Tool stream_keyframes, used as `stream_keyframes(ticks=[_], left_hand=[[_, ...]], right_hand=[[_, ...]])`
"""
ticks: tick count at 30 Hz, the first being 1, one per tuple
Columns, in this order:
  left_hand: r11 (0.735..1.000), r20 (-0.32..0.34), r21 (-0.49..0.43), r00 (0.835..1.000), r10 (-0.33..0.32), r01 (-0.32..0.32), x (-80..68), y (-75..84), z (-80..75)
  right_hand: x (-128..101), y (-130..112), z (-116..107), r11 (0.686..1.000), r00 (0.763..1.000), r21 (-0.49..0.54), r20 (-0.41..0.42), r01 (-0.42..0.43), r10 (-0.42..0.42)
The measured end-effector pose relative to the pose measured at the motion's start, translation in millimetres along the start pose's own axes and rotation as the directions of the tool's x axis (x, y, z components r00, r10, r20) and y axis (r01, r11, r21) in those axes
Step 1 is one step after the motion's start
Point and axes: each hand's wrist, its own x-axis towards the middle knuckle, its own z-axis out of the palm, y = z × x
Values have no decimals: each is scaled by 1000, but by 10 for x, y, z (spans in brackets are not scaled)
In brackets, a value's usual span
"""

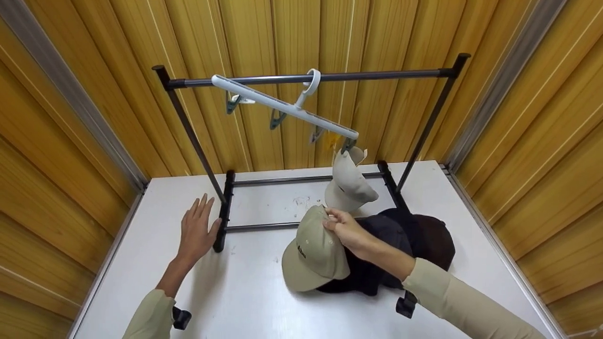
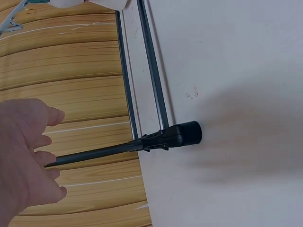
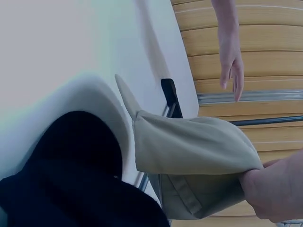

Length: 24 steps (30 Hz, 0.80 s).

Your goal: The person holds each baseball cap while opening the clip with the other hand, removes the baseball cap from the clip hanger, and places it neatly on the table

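Note:
My right hand [image 1: 340, 226] pinches the back edge of a beige cap [image 1: 313, 256], which lies on a pile of dark caps [image 1: 405, 245] on the white table [image 1: 254, 301]. The right wrist view shows the beige cap [image 3: 189, 161] lifted by its rim above a black cap [image 3: 80, 175]. A second beige cap [image 1: 348, 183] hangs from a clip on a white hanger [image 1: 282, 104] hooked over the black rack's top bar [image 1: 377, 74]. My left hand [image 1: 195, 230] is open, fingers straight, beside the rack's left foot [image 1: 222, 221]. In the left wrist view the left hand [image 2: 26, 156] hovers near the foot's end [image 2: 182, 135].
Wood-panelled walls [image 1: 70, 117] close in the table on three sides. The hanger carries several more clips [image 1: 233, 102] with nothing in them. The rack's lower bars [image 1: 306, 179] cross the table behind the caps. Bare table lies in front of my left hand.

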Motion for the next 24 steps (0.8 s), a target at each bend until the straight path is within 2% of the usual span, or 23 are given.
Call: stream_keyframes(ticks=[6, 10, 17, 21, 24], left_hand=[[1000, 7, 25, 1000, -5, 5, -45, -30, 57], [999, 29, 35, 1000, 7, -8, -72, -17, 65], [998, 39, 55, 999, -12, 10, -133, -123, 11], [999, 53, 41, 998, -24, 21, -193, -206, -3], [999, 61, 27, 998, -30, 28, -232, -230, 8]], right_hand=[[-74, 75, -173, 996, 992, -20, 98, -83, 85], [-111, 120, -307, 993, 988, -74, 116, -95, 103], [-153, 214, -517, 979, 986, -139, 57, -146, 155], [-150, 248, -599, 970, 988, -189, -8, -154, 155], [-154, 232, -643, 971, 989, -190, -24, -147, 145]])
